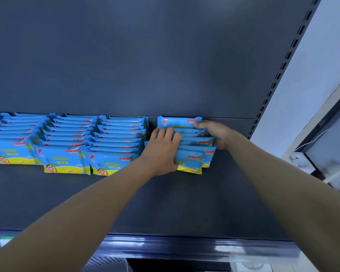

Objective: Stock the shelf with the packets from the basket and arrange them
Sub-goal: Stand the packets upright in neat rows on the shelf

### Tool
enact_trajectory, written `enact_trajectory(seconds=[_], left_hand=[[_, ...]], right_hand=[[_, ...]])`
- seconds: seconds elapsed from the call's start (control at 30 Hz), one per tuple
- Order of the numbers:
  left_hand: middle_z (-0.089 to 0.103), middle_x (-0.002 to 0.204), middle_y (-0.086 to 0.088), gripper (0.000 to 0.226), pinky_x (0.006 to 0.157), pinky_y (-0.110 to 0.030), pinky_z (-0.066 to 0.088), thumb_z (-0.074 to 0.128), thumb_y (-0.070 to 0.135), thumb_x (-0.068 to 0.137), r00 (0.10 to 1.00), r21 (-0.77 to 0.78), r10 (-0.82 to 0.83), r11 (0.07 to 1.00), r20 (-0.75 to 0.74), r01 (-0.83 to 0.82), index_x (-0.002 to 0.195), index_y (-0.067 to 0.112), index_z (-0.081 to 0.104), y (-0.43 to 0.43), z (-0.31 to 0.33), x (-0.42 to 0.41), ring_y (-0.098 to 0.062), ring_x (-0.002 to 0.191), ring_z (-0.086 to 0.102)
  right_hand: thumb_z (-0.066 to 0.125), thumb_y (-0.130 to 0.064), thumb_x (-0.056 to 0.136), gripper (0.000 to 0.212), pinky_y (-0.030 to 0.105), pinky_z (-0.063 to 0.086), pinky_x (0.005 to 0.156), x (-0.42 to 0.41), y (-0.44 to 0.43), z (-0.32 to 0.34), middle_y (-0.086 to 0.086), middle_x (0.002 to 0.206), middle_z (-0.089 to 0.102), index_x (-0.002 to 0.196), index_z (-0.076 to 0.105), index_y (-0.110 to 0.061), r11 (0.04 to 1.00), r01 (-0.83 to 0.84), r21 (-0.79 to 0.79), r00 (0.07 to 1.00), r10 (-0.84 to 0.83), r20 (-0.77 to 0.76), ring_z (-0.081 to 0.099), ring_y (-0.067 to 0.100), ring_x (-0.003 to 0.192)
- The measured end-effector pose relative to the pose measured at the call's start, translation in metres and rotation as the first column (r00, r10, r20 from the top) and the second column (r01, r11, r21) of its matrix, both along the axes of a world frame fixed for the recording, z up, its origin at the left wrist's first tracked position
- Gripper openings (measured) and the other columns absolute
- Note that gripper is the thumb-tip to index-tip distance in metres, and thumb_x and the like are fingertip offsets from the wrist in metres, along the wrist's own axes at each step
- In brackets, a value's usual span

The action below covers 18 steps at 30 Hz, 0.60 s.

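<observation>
While my left hand [161, 150] and right hand [214, 134] are clasping both ends of the rightmost row of packets [192, 142] on the shelf [185, 203], fingers curled over them, I am squaring it up; next, I judge, comes nudging it left to close the gap with the neighbouring rows [114, 138].

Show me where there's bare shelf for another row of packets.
Free: the shelf right of the rightmost row, up to the slotted upright; also the wide strip between packet fronts and front rail. Crowded: the left rows stand side by side, and the left grip fills the gap beside them.
</observation>
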<state>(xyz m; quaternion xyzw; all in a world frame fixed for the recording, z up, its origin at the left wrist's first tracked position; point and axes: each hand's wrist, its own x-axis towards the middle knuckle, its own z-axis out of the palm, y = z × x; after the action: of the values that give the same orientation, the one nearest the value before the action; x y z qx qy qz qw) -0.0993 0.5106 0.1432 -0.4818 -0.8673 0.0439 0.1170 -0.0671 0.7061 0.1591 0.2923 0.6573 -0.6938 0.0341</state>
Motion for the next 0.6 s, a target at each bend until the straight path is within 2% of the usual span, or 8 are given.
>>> enact_trajectory(seconds=[0.07,0.17,0.3,0.4,0.5,0.53,0.6], left_hand=[[0.035,0.126,-0.009,0.073,0.111,-0.043,0.022,0.061,0.049,0.073,0.999,-0.006,0.035,0.999,0.006,-0.035,0.127,0.012,0.029,0.006,0.001,-0.002,-0.030,0.117,0.037],[0.034,0.130,-0.011,0.083,0.111,-0.045,0.022,0.063,0.048,0.075,0.997,-0.017,0.077,0.997,0.019,-0.076,0.137,0.013,0.020,0.016,0.002,-0.004,-0.031,0.121,0.036],[0.030,0.137,-0.010,0.091,0.115,-0.045,0.014,0.067,0.052,0.072,0.990,-0.014,0.071,0.997,0.118,-0.070,0.141,0.016,0.020,0.019,0.007,-0.011,-0.031,0.128,0.030],[0.021,0.145,-0.008,0.100,0.117,-0.046,0.009,0.069,0.059,0.068,0.979,-0.067,0.075,0.996,0.189,-0.063,0.144,0.021,0.016,0.015,0.013,-0.016,-0.031,0.135,0.020],[0.001,0.153,-0.016,0.107,0.115,-0.053,0.007,0.065,0.065,0.070,0.967,-0.173,0.207,0.968,0.150,-0.181,0.147,0.031,0.000,0.010,0.013,-0.017,-0.046,0.138,0.006],[-0.002,0.153,-0.019,0.108,0.114,-0.054,0.010,0.064,0.066,0.069,0.957,-0.188,0.251,0.957,0.144,-0.223,0.147,0.033,-0.004,0.009,0.013,-0.017,-0.049,0.137,0.008],[0.005,0.150,-0.022,0.110,0.111,-0.053,0.018,0.068,0.064,0.067,0.952,-0.179,0.267,0.954,0.149,-0.240,0.147,0.031,-0.001,0.011,0.015,-0.016,-0.049,0.131,0.023]], right_hand=[[0.062,-0.033,0.088,0.034,0.035,0.058,0.068,0.000,0.001,-0.003,0.008,0.094,0.072,0.112,0.064,-0.009,0.995,0.090,-0.041,0.996,-0.091,-0.020,0.070,0.022,0.076],[0.062,-0.042,0.087,0.036,0.037,0.058,0.069,0.002,-0.002,-0.007,0.010,0.097,0.073,0.104,0.064,-0.010,0.957,0.259,-0.129,0.958,-0.272,-0.094,0.070,0.026,0.079],[0.059,-0.052,0.086,0.043,0.044,0.057,0.081,0.005,-0.015,-0.013,0.012,0.097,0.073,0.100,0.067,-0.012,0.956,0.219,-0.194,0.967,-0.239,-0.087,0.071,0.029,0.086],[0.054,-0.054,0.088,0.046,0.043,0.056,0.081,0.000,-0.028,-0.010,0.011,0.095,0.073,0.104,0.067,-0.012,0.950,0.217,-0.223,0.966,-0.241,-0.088,0.070,0.028,0.082],[0.053,-0.053,0.089,0.044,0.042,0.058,0.074,-0.002,-0.033,-0.008,0.008,0.089,0.072,0.105,0.064,-0.013,0.946,0.260,-0.195,0.957,-0.279,-0.076,0.070,0.027,0.078],[0.053,-0.053,0.089,0.044,0.042,0.058,0.073,-0.002,-0.032,-0.007,0.008,0.089,0.073,0.104,0.064,-0.014,0.946,0.265,-0.186,0.956,-0.282,-0.075,0.070,0.027,0.079],[0.052,-0.057,0.088,0.047,0.042,0.058,0.075,-0.002,-0.030,-0.007,0.009,0.093,0.073,0.102,0.065,-0.014,0.952,0.253,-0.174,0.961,-0.268,-0.065,0.070,0.027,0.083]])
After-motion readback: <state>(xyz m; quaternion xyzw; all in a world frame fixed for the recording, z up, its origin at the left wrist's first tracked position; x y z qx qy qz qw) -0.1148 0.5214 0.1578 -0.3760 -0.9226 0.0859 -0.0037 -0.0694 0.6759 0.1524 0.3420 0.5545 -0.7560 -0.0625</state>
